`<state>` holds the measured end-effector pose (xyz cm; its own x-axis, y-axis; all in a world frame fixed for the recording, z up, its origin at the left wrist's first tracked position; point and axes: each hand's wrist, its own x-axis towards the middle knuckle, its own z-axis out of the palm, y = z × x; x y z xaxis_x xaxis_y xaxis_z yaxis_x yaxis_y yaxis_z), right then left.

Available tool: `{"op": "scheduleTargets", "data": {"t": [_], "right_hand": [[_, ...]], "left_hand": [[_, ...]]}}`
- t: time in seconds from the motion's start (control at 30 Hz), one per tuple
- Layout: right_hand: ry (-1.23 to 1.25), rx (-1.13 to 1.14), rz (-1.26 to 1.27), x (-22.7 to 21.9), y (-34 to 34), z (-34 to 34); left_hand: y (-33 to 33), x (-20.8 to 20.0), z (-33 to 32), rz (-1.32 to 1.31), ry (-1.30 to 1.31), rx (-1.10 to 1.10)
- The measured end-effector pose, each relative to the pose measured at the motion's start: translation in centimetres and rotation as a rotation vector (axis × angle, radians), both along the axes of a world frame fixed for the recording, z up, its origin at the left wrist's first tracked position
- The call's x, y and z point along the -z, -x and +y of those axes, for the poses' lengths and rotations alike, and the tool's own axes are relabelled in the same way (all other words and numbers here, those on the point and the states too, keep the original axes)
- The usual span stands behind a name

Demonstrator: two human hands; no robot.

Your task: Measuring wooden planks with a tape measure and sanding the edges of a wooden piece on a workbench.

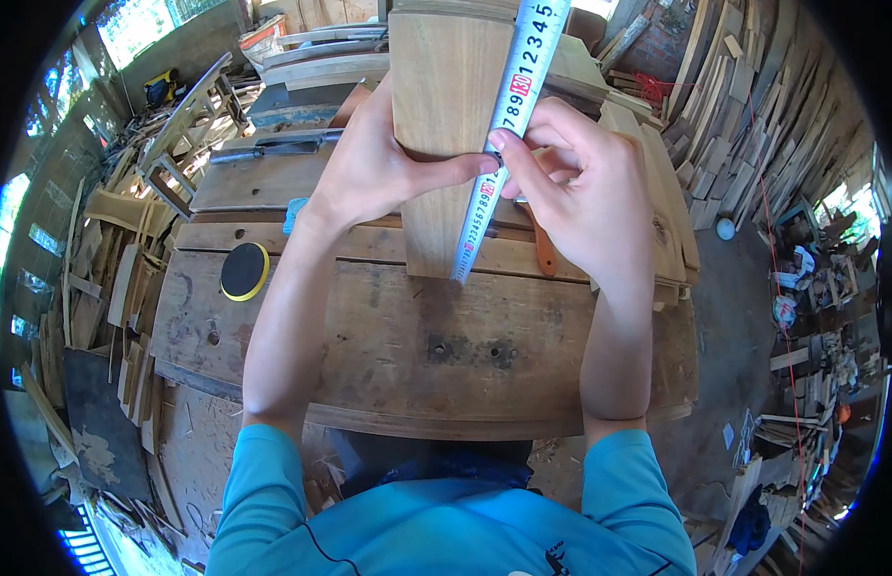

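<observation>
A wooden board rises upright in front of me, its lower end at the workbench top. My left hand grips the board from its left side, the thumb reaching across its face to the right edge. Along that edge runs a metal ruler with black and red markings, tilted slightly. My right hand pinches the ruler between thumb and fingers, close to my left thumb tip. The far side of the board and my left fingers behind it are hidden.
On the workbench lies a round black pad with a yellow rim. An orange-brown handle shows behind my right hand. Stacked planks lie at right; a long dark clamp-like bar is at far left. Wood offcuts lean around.
</observation>
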<state>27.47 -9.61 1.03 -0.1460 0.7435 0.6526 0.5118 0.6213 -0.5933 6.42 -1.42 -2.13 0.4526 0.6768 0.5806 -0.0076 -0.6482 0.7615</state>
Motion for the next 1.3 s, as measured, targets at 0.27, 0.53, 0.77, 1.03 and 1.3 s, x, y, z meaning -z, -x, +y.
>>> {"op": "scheduleTargets", "data": {"t": [0.27, 0.53, 0.77, 1.03, 1.3], "right_hand": [[-0.007, 0.012, -0.027, -0.30, 0.06, -0.13], [0.062, 0.023, -0.034, -0.48, 0.19, -0.61], [0.101, 0.008, -0.040, -0.81, 0.06, -0.67], [0.043, -0.023, -0.017, -0.35, -0.23, -0.16], [0.049, -0.076, 0.008, -0.47, -0.22, -0.08]], "left_hand": [[0.02, -0.10, -0.12, 0.000, -0.013, -0.012], [-0.07, 0.04, -0.06, -0.004, -0.002, -0.005], [-0.12, -0.09, 0.00, -0.014, 0.002, 0.005], [-0.05, 0.11, -0.01, -0.023, 0.019, 0.012], [0.26, 0.10, 0.28, -0.057, -0.001, 0.024]]}}
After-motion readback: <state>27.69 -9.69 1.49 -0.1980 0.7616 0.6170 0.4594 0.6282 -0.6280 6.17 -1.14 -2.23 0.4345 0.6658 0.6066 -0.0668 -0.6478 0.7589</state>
